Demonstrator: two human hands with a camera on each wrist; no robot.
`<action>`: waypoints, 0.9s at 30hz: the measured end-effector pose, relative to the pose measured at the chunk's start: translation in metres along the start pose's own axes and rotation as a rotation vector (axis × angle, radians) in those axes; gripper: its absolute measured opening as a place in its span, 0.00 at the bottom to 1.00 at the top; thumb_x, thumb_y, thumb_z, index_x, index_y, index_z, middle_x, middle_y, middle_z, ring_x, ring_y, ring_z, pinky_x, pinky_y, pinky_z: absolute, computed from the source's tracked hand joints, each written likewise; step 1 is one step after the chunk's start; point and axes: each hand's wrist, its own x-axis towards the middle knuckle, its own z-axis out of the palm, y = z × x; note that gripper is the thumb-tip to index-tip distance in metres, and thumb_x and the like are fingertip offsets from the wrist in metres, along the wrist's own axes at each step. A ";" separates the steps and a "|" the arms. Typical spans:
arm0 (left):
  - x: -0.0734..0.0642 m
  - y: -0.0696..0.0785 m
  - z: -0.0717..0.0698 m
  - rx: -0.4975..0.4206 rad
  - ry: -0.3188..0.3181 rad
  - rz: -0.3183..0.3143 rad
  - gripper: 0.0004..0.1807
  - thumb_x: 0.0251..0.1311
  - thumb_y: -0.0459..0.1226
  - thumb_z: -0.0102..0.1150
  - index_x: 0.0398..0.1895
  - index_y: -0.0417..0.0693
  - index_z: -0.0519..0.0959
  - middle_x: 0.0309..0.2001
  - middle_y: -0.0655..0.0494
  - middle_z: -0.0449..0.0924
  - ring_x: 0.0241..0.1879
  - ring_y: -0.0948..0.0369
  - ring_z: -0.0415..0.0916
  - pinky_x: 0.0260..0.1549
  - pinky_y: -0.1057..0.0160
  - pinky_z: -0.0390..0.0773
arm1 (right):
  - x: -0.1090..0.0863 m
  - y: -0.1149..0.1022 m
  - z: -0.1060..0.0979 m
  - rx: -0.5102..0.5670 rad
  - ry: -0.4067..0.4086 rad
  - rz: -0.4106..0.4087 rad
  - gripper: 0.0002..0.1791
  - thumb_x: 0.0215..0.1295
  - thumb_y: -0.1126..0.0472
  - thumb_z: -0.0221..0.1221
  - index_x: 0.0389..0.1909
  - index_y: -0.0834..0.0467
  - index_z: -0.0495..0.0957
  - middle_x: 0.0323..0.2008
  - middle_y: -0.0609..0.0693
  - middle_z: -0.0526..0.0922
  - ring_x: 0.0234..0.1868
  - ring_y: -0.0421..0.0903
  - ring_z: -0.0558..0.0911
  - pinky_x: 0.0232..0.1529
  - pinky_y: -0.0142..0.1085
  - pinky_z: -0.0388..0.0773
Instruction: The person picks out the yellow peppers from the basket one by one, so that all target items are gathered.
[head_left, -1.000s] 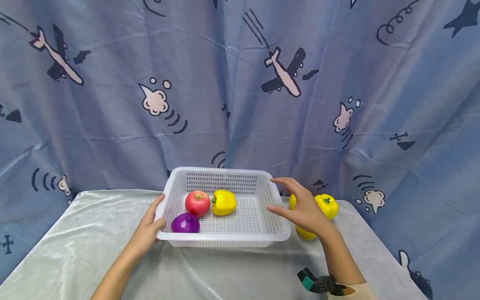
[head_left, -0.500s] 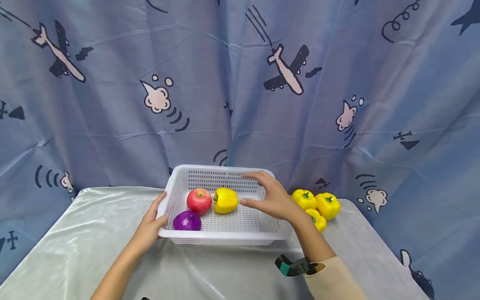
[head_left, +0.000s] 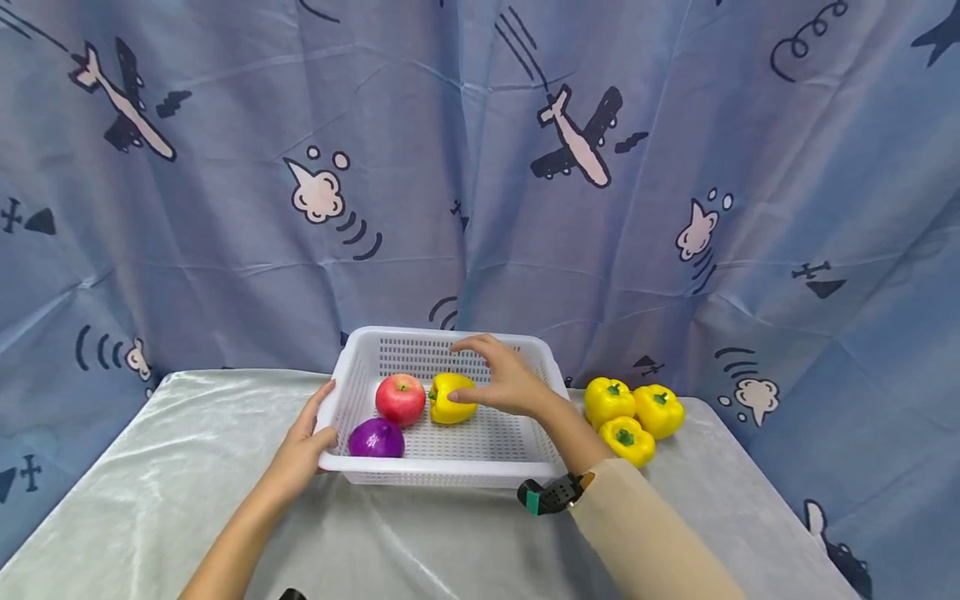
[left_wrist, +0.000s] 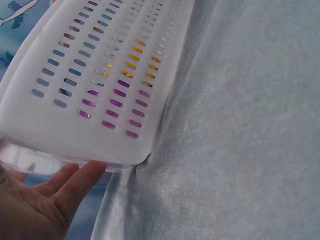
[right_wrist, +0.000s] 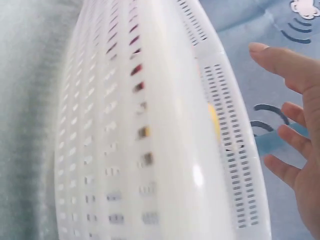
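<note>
A white perforated plastic basket (head_left: 450,468) sits on the cloth-covered table. Its left end is held at the rim by my left hand (head_left: 302,442), which the left wrist view shows with fingers (left_wrist: 82,182) against the basket's end. Over the basket my right hand (head_left: 504,379) spreads thumb and fingers apart, with the thumb overlapping a yellow bell pepper (head_left: 444,408) in the head view. Beside that pepper lie a red apple (head_left: 400,398) and a glossy, round purple vegetable (head_left: 377,438). In the right wrist view, the right hand's fingers (right_wrist: 285,172) are apart above the rim.
Several more yellow items stand right of the basket: a bell pepper (head_left: 608,400), another bell pepper (head_left: 659,410) and a nearer bell pepper (head_left: 628,442). A pale cloth covers the table (head_left: 187,492). A blue patterned curtain (head_left: 420,167) hangs behind it.
My right hand has moved left from the basket's right rim to above the yellow bell pepper inside, uncovering the peppers at right. The left hand stays on the basket.
</note>
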 end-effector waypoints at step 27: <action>-0.001 0.000 0.000 -0.013 0.003 0.013 0.49 0.56 0.25 0.41 0.83 0.58 0.43 0.74 0.31 0.55 0.62 0.40 0.68 0.33 0.59 0.82 | 0.017 0.022 0.052 -0.012 -0.099 0.058 0.37 0.57 0.51 0.70 0.69 0.53 0.74 0.77 0.54 0.62 0.77 0.61 0.62 0.75 0.62 0.58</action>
